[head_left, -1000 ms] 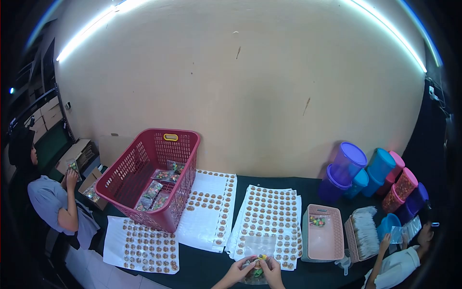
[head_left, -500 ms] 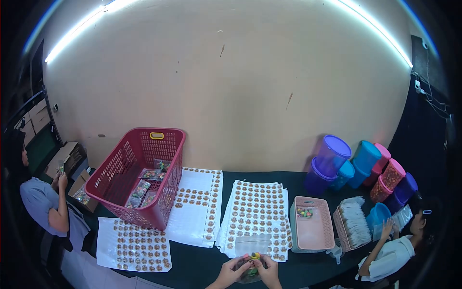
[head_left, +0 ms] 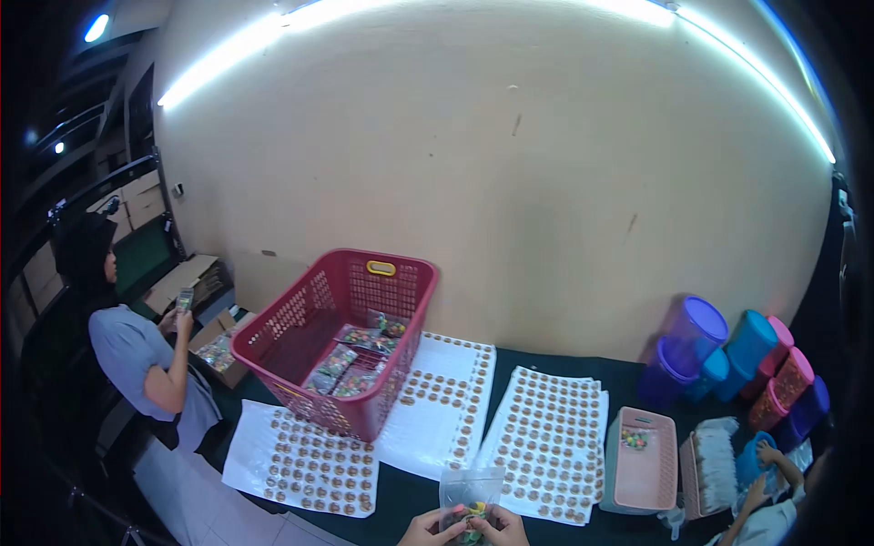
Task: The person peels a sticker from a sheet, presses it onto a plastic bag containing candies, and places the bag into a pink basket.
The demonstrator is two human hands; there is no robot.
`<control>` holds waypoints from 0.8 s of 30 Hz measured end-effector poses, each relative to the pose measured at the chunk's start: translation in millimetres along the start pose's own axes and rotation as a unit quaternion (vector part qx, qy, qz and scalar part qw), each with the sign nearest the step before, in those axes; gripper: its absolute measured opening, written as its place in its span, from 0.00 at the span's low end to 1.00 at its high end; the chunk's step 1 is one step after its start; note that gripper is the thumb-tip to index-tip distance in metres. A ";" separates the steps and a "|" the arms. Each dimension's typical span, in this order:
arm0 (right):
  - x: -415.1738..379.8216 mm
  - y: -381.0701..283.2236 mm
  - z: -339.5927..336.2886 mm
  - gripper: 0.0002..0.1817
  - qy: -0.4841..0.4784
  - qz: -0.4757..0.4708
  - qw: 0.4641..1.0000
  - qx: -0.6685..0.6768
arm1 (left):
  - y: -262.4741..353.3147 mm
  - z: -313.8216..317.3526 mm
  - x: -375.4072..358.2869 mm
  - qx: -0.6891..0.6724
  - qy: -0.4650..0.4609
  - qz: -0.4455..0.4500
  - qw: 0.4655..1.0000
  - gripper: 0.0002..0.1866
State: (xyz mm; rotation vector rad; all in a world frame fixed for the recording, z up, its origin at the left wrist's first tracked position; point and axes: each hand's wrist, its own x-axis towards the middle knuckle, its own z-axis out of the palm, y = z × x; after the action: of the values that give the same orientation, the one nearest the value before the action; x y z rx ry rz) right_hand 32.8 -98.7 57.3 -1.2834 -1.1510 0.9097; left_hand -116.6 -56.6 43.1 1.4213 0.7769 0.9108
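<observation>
At the bottom centre, a clear zip bag (head_left: pixel 472 490) stands upright between my hands, with colourful pieces at its bottom. My left hand (head_left: pixel 424 530) grips its lower left side, and my right hand (head_left: pixel 504 528) grips the lower right, thumbs over the front. The upper part of the bag is see-through, with no pieces in it. What exactly the pieces are is too small to tell. Just behind the bag lie sheets of round brown stickers (head_left: pixel 546 437).
A maroon basket (head_left: pixel 337 414) holding several filled bags stands left, by another sticker sheet (head_left: pixel 319 464). To the right are a pink tray (head_left: pixel 648 473), a basket of clear bags (head_left: pixel 715 469) and coloured tubs (head_left: pixel 696 332). Co-workers stand at left (head_left: pixel 146 355) and right (head_left: pixel 774 523).
The view has swung left, so everything sits further right. The bag has come more upright in my hands. The right co-worker's hand is now at the blue tub.
</observation>
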 end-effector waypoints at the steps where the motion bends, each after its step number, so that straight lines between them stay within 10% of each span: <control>1: 1.9 -4.9 6.3 0.13 -0.023 0.003 1.000 0.006 | -2.7 -7.3 -1.5 0.014 0.009 0.003 1.000 0.19; 24: 27.0 -6.1 52.2 0.12 -0.105 0.106 0.988 0.049 | 10.7 -68.1 9.8 0.064 0.013 0.016 0.998 0.14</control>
State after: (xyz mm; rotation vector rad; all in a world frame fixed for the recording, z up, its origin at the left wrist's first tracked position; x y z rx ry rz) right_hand -12.3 -61.0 63.0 -1.2674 -1.1292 1.2694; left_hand -172.8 -16.6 52.9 1.5396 0.8468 0.9199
